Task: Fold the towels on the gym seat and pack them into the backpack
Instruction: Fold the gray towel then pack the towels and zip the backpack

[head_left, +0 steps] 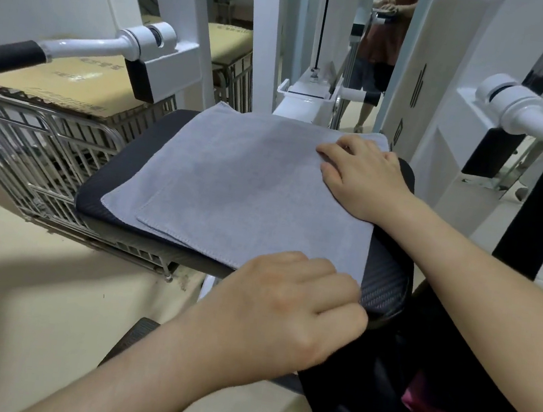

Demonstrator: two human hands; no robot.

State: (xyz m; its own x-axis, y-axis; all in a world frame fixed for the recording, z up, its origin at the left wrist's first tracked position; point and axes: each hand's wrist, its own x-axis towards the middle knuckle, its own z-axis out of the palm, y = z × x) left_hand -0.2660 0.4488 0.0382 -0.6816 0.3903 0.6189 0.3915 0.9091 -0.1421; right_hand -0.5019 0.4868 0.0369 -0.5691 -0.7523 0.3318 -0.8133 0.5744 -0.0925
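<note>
Grey towel lay folded flat on the black seat, nearly square, hemmed edges facing near-left. Right hand pressed its far-right part, fingers unclenched. Left hand curled at its near edge; hold indeterminable.

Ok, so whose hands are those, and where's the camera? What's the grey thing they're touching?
Those are a person's two bare hands, no robot. The camera sits on the person's head and looks down, so you see what they see. The grey thing is a towel, folded, two layers showing, lying on a black gym seat. The right hand rests on the towel's right side. The left hand curls at its near edge; its fingertips are hidden, so I can't tell whether it grips. The black backpack sits at the bottom right, with something pink inside.
</note>
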